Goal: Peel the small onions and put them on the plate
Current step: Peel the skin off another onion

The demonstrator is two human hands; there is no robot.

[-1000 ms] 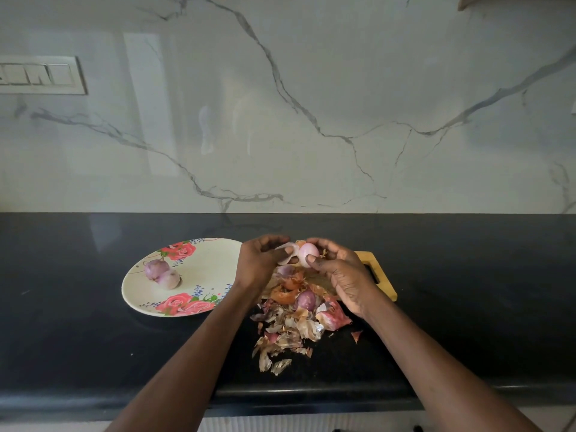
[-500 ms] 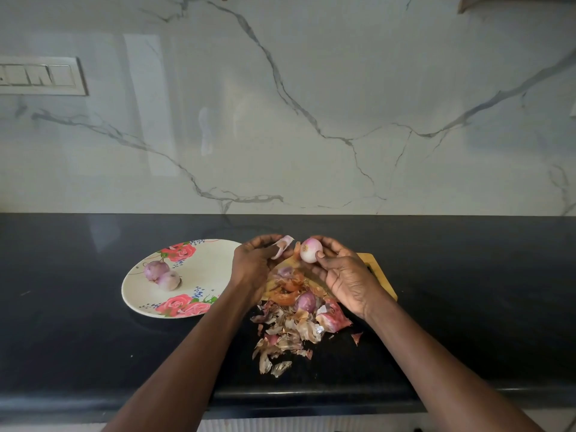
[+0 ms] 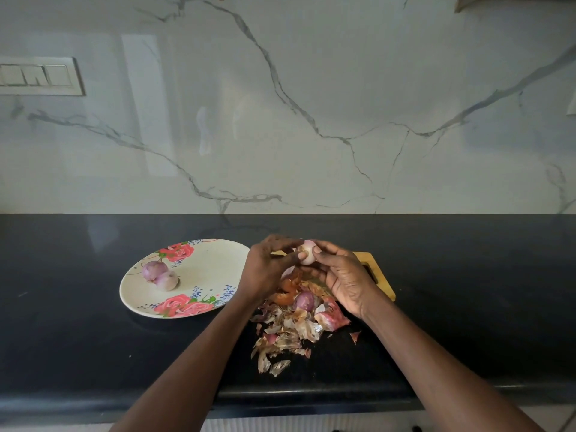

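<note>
Hands meet above the counter, and between them sits a pale small onion [image 3: 306, 252], lifted clear of the heap; the right hand [image 3: 342, 279] curls round it from four o'clock, thumb pressed on its near face; the left hand [image 3: 267, 269] comes in from nine o'clock, fingertips curled and pinching at the onion's left edge, though what exactly they nip is too small to tell; both grips narrow, both on that one bulb; at six o'clock of the hands lies the peel pile [image 3: 290, 328], papery brown and pink skins spread over the black countertop [image 3: 93, 353]; nestled in the top of that pile, an unpeeled purple onion [image 3: 304, 300], touching scraps all round; a stray skin flake [image 3: 355, 336] sits apart at four o'clock of the pile; behind the right hand, at two o'clock, a wooden cutting board [image 3: 381, 282] shows its corner and handle slot, mostly hidden by hand and skins; over at nine o'clock of the hands, the floral plate [image 3: 215, 263] rests flat on the counter; on its left half, two peeled onions [image 3: 160, 275], touching each other; beyond, at twelve o'clock, the marble backsplash [image 3: 311, 104], with a switch panel [image 3: 40, 76] at its far left.
</note>
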